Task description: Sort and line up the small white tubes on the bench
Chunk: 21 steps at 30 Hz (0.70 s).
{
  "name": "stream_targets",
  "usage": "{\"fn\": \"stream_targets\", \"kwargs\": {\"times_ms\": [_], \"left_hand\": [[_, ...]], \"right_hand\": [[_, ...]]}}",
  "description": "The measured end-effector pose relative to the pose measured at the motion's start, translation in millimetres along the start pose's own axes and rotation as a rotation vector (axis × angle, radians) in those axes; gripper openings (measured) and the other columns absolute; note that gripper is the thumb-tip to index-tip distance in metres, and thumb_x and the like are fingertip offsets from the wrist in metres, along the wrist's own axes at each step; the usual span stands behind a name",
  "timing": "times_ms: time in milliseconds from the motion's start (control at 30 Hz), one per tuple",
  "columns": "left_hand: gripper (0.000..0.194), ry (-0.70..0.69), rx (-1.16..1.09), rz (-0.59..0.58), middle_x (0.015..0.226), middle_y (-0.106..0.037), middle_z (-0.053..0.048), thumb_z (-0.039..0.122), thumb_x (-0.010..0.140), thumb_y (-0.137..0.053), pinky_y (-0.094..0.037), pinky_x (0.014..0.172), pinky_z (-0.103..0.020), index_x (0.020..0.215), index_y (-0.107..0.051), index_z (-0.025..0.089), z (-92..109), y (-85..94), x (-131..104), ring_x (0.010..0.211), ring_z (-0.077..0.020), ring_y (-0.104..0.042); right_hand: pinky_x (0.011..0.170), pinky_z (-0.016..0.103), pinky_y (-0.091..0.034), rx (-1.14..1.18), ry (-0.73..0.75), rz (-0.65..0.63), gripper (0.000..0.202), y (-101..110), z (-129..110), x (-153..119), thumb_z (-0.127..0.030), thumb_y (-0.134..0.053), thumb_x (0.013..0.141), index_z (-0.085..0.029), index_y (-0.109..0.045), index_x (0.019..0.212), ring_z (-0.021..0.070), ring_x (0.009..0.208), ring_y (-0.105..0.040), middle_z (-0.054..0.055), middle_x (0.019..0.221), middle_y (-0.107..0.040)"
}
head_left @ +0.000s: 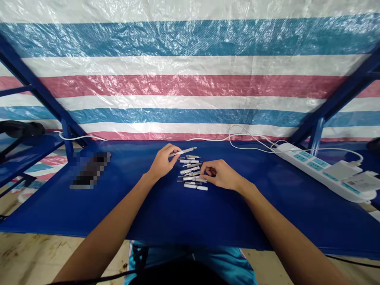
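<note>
Pinched between the thumb and fingers of my left hand (164, 160) is a white pen (187, 151), its grey tipped end pointing right. A loose pile of pen parts (191, 170) lies in front of me, with white barrels, clear pieces and thin dark refills mostly lying crosswise. My right hand (221, 174) is at the right side of this pile, fingers curled and thumb against the index finger. Its fingertips touch or nearly touch the parts; what they hold is too small to make out. A white barrel (196, 187) lies at the near end of the pile.
The pile rests on a blue tabletop (142, 213). A white power strip (314, 166) with plugged-in adapters and white cables stands at the right. On the left lies a blurred-out dark, flat object (90, 170). A striped plastic sheet (190, 85) hangs behind, between blue metal frame bars.
</note>
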<state>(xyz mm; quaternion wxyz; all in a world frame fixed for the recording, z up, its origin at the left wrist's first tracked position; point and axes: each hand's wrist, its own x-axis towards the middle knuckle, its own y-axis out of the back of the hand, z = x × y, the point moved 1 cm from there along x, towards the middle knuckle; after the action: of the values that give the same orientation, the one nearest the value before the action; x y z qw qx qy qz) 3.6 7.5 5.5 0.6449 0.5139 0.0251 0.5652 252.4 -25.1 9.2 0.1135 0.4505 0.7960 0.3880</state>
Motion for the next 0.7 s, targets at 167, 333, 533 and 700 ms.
{"fn": "stream_targets", "kwargs": {"times_ms": [167,333,533,700], "left_hand": [[0.018,0.011,-0.006,0.046,0.095,-0.072,-0.007,0.028,0.098,-0.053,-0.056,0.086,-0.036,0.099,-0.069,0.020,-9.7,-4.8,-12.3,0.088,-0.0223,-0.067],[0.019,-0.047,0.002,0.075,0.096,-0.073,-0.008,0.030,0.100,-0.054,-0.056,0.090,-0.039,0.099,-0.070,0.021,-1.0,-4.0,-14.5,0.093,-0.0240,-0.067],[0.021,-0.150,0.062,0.053,0.097,-0.073,-0.008,0.027,0.101,-0.053,-0.054,0.088,-0.040,0.104,-0.072,0.021,9.7,-8.6,-15.4,0.093,-0.0239,-0.067],[0.024,-0.219,0.111,0.026,0.097,-0.072,-0.009,0.029,0.104,-0.051,-0.052,0.085,-0.038,0.105,-0.073,0.021,11.7,-13.0,-15.1,0.092,-0.0229,-0.066]], "right_hand": [[0.056,0.026,-0.034,0.023,0.020,0.157,0.018,-0.5,0.4,1.9,-0.033,-0.060,0.089,-0.020,-0.065,0.078,0.0114,0.052,-0.043,-0.004,0.057,-0.049],[0.061,0.028,-0.042,0.006,0.020,0.345,0.017,0.2,2.1,4.6,-0.034,-0.057,0.092,-0.020,-0.067,0.094,0.0144,0.057,-0.050,-0.001,0.065,-0.056],[0.069,0.032,-0.049,-0.011,0.039,0.371,0.032,-2.8,6.4,8.4,-0.044,-0.057,0.096,-0.020,-0.068,0.114,0.0200,0.073,-0.061,0.007,0.088,-0.068],[0.069,0.030,-0.046,0.008,0.054,0.262,0.039,-6.7,3.6,9.9,-0.047,-0.046,0.102,-0.019,-0.071,0.090,0.0196,0.072,-0.063,0.007,0.081,-0.071]]}}
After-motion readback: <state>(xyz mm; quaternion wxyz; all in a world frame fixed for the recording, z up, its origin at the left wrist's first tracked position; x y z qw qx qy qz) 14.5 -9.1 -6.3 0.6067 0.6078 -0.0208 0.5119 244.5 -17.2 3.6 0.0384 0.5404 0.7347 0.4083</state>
